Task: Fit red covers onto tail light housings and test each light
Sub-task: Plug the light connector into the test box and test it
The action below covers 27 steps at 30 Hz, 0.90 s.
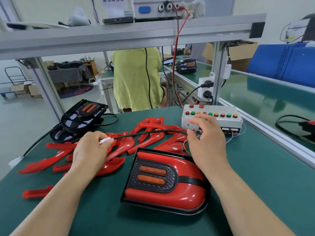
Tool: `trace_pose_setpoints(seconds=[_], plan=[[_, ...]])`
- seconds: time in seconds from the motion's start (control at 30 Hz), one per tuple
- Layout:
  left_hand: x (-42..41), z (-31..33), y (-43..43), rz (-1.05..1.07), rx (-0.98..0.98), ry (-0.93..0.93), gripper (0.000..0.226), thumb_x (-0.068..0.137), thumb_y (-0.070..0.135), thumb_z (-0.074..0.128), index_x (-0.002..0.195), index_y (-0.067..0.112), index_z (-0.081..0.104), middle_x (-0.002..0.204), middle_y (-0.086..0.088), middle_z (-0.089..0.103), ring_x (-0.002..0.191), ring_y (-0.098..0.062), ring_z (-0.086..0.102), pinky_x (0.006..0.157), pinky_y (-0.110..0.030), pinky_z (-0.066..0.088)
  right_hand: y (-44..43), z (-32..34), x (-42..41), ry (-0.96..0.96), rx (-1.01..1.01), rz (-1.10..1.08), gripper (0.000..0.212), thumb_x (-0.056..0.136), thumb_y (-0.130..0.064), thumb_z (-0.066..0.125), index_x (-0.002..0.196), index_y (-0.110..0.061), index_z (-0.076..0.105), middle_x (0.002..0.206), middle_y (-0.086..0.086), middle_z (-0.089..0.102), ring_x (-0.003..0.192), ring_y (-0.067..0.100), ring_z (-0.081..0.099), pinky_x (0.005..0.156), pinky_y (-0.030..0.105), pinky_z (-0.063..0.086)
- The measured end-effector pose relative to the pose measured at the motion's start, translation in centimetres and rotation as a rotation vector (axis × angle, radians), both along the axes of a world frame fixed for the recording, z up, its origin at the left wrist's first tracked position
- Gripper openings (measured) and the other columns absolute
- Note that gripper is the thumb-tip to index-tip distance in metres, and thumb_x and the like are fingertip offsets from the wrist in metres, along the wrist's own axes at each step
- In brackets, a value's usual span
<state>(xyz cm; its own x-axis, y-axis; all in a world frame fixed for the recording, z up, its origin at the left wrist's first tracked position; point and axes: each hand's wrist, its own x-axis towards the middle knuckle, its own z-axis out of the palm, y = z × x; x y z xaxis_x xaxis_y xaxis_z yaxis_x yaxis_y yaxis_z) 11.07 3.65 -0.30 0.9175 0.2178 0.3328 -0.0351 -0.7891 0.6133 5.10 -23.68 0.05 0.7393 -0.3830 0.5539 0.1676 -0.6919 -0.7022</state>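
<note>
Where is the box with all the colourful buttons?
The button box sits at the table's back right, just behind the right hand and the red covers.

Left forearm: bare, enters from the lower left edge, angled up and to the right. Left hand (90, 149): back facing up, thumb and fingers pinched closed on a white connector (104, 141).

Right forearm: bare, enters from the lower right edge, angled up and to the left. Right hand (207, 138): back facing up, fingers spread and curled forward, thumb extended to the left, nothing visibly gripped.

2 hands apart, not touching.
</note>
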Motion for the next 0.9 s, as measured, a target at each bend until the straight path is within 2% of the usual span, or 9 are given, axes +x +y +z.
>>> trace_pose_setpoints(seconds=[0.13,0.23,0.3,0.43,0.53,0.63,0.73,0.83,0.9], plan=[[-1.0,0.9,-1.5,-0.099,-0.176,-0.16,0.008,0.089,0.036,0.065,0.083,0.03,0.065,0.076,0.012,0.065,0.074,-0.001,0.058,0.062,-0.025,0.04,0.5,0.1,-0.3,-0.098,-0.011,0.026,0.03,0.085,-0.002,0.066,0.112,-0.014,0.07,0.114,-0.014,0.051,0.115,0.012,0.053,0.099,0.012,0.03],[-1.6,1.4,-2.9,-0.156,-0.322,-0.241,0.006,0.091,0.038,0.062,0.086,0.036,0.065,0.074,0.013,0.067,0.065,-0.001,0.059,0.056,-0.021,0.04,1.2,0.1,-0.4,-0.204,-0.063,0.062,0.034,0.082,0.005,0.067,0.112,-0.009,0.071,0.119,0.001,0.061,0.118,0.02,0.056,0.106,0.021,0.036],[-1.9,1.6,-3.7,-0.204,-0.41,-0.3,0.007,0.093,0.038,0.061,0.087,0.039,0.065,0.073,0.015,0.069,0.058,0.0,0.058,0.051,-0.013,0.04,1.7,0.1,-0.5,-0.275,-0.115,0.096,0.037,0.08,0.009,0.068,0.114,-0.005,0.07,0.12,0.007,0.063,0.118,0.024,0.057,0.107,0.023,0.037],[-1.8,1.3,-5.0,-0.354,-0.466,-0.295,0.012,0.092,0.029,0.065,0.088,0.04,0.067,0.073,0.011,0.07,0.064,-0.001,0.065,0.058,-0.01,0.046,2.4,0.1,-0.4,-0.332,-0.249,0.218,0.045,0.082,0.008,0.065,0.126,-0.001,0.063,0.131,0.01,0.059,0.128,0.026,0.05,0.116,0.029,0.031],[-1.3,1.1,-6.5,-0.518,-0.438,-0.182,0.006,0.088,0.031,0.067,0.089,0.036,0.069,0.075,0.008,0.069,0.068,-0.008,0.064,0.07,-0.031,0.053,2.4,0.1,-0.2,-0.266,-0.312,0.264,0.047,0.089,0.0,0.058,0.135,-0.005,0.057,0.142,0.006,0.054,0.14,0.026,0.041,0.121,0.042,0.023],[-0.7,1.6,-7.9,-0.672,-0.311,-0.145,0.007,0.084,0.037,0.066,0.091,0.036,0.069,0.077,0.02,0.067,0.068,0.004,0.058,0.07,-0.016,0.043,2.2,0.1,0.0,-0.157,-0.329,0.247,0.043,0.094,-0.014,0.05,0.136,-0.013,0.058,0.142,0.0,0.056,0.14,0.021,0.041,0.122,0.05,0.013],[-0.1,2.6,-9.5,-0.76,-0.245,-0.103,0.006,0.086,0.031,0.069,0.09,0.035,0.07,0.08,0.015,0.069,0.069,0.004,0.059,0.068,-0.009,0.041,1.6,0.1,0.1,-0.039,-0.342,0.179,0.036,0.094,-0.026,0.052,0.127,-0.019,0.066,0.124,-0.001,0.067,0.123,0.024,0.057,0.113,0.063,0.022],[0.4,3.1,-11.2,-0.829,-0.2,-0.009,0.002,0.087,0.027,0.07,0.088,0.029,0.072,0.085,-0.005,0.07,0.071,-0.012,0.059,0.073,-0.027,0.048,0.4,0.4,0.4,0.089,-0.373,0.091,0.026,0.096,-0.03,0.058,0.119,-0.025,0.07,0.111,-0.001,0.07,0.111,0.025,0.058,0.108,0.058,0.029],[0.8,3.4,-12.1,-0.856,-0.18,0.042,0.003,0.089,0.027,0.07,0.091,0.027,0.072,0.088,-0.005,0.071,0.073,-0.007,0.058,0.078,-0.031,0.049,-0.3,0.4,0.7,0.118,-0.378,0.055,0.023,0.097,-0.029,0.059,0.114,-0.025,0.072,0.103,0.002,0.069,0.105,0.026,0.058,0.103,0.05,0.034]])
